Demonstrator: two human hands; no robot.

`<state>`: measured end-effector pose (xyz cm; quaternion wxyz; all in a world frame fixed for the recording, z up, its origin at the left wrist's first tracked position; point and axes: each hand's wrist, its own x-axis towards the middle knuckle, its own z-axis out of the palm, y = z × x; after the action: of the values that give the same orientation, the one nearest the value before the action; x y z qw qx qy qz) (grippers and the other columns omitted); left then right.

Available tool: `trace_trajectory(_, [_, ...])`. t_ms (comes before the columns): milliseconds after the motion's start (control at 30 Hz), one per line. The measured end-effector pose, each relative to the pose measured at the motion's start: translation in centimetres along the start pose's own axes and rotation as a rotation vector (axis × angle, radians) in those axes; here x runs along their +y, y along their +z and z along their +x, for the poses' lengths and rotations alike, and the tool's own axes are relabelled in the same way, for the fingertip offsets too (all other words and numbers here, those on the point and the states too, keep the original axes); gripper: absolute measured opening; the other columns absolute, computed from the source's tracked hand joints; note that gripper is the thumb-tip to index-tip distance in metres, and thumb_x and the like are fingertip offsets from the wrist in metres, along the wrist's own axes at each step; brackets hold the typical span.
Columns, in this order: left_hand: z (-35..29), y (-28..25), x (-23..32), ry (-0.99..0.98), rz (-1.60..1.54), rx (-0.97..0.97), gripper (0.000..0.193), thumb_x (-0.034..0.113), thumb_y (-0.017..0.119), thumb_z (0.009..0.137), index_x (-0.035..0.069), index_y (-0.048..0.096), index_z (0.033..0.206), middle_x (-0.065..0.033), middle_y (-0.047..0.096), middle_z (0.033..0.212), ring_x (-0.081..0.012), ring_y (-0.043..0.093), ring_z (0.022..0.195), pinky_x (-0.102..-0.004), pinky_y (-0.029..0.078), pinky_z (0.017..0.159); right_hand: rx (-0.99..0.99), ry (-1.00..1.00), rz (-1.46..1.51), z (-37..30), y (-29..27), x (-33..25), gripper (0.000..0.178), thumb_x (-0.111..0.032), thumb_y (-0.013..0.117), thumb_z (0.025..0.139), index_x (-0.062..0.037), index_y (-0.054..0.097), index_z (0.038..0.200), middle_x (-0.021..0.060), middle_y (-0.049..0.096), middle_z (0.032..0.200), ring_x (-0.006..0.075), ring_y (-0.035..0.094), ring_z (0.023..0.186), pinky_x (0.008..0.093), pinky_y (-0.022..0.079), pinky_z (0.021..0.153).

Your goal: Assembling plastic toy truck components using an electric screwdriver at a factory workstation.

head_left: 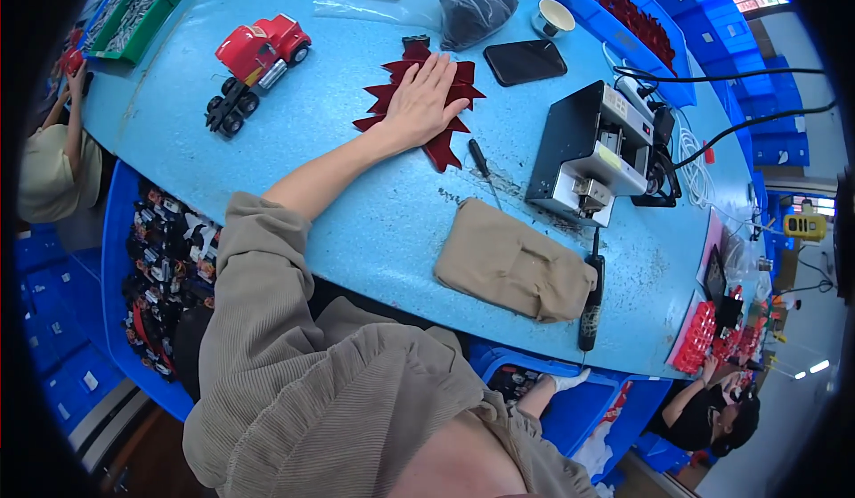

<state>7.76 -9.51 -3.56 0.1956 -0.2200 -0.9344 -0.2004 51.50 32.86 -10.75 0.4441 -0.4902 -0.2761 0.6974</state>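
Observation:
My left hand [420, 102] lies flat, palm down, on several dark red pointed parts [441, 153] spread on the blue table. Its fingers are stretched out, and they hide the middle of the pile. Down at the table's near right edge is my right hand [570, 379], small in view, beside a blue bin. Something white covers it, perhaps a glove, and its fingers cannot be made out. A small black-handled screwdriver [479, 157] lies just right of the red parts. Left of them stands a red toy truck cab [263, 53] with a black chassis.
On the right stands a screw feeder machine [592, 146] with cables. Nearer lie a tan cloth-covered pad [512, 262] and a black electric screwdriver [591, 302]. A phone [525, 61], cup [554, 19] and plastic bag [478, 8] are farther back. Co-workers [712, 418] sit both sides.

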Motion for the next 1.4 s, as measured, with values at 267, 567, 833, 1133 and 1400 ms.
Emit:
trace_trajectory(267, [1.1, 1.2, -0.9, 0.080, -0.062, -0.024, 0.063, 0.042, 0.045, 0.088, -0.006, 0.036, 0.128, -0.0218, 0.034, 0.135, -0.0327, 0.029, 0.128, -0.0419, 0.024, 0.104, 0.046, -0.033, -0.024, -0.9, 0.3, 0.0, 0.059, -0.048, 0.042, 0.080, -0.0057, 0.049, 0.120, 0.0129, 0.049, 0.122, 0.0313, 0.047, 0.110, 0.0443, 0.034, 0.096])
trace_trajectory(567, [1.2, -0.7, 0.4, 0.138, -0.106, 0.114, 0.058, 0.039, 0.051, 0.086, -0.007, 0.043, 0.120, -0.0236, 0.042, 0.127, -0.0345, 0.036, 0.123, -0.0412, 0.029, 0.101, 0.076, -0.049, -0.125, -1.2, 1.1, -0.1, 0.068, -0.055, 0.044, 0.078, -0.0049, 0.045, 0.124, 0.0139, 0.047, 0.125, 0.0324, 0.044, 0.114, 0.0460, 0.033, 0.097])
trace_trajectory(833, [-9.7, -6.3, 7.1, 0.476, -0.801, 0.016, 0.028, 0.014, 0.065, 0.073, 0.000, 0.056, 0.096, -0.0162, 0.055, 0.101, -0.0310, 0.055, 0.093, -0.0375, 0.047, 0.079, 0.172, 0.096, -0.259, -5.5, -0.5, 0.1, 0.072, -0.059, 0.043, 0.078, -0.0051, 0.044, 0.125, 0.0145, 0.046, 0.126, 0.0320, 0.043, 0.116, 0.0459, 0.033, 0.098])
trace_trajectory(1133, [-15.8, -5.5, 7.6, 0.702, -0.962, -0.307, 0.018, 0.016, 0.064, 0.076, 0.009, 0.053, 0.063, -0.0040, 0.055, 0.064, -0.0171, 0.055, 0.061, -0.0317, 0.039, 0.042, 0.032, 0.182, -0.693, -18.5, 0.8, 3.2, 0.068, -0.058, 0.038, 0.085, -0.0067, 0.039, 0.129, 0.0153, 0.043, 0.129, 0.0284, 0.039, 0.122, 0.0428, 0.032, 0.099])
trace_trajectory(1400, [-15.8, -5.2, 7.6, 0.414, -1.138, -0.394, 0.033, 0.019, 0.062, 0.078, 0.008, 0.045, 0.052, -0.0045, 0.043, 0.043, -0.0215, 0.048, 0.041, -0.0350, 0.035, 0.038, -0.316, -0.053, -1.366, -21.2, -2.5, 7.2, 0.017, -0.007, 0.056, 0.085, -0.0008, 0.057, 0.101, 0.0038, 0.059, 0.090, 0.0098, 0.051, 0.073, 0.0248, 0.043, 0.065])
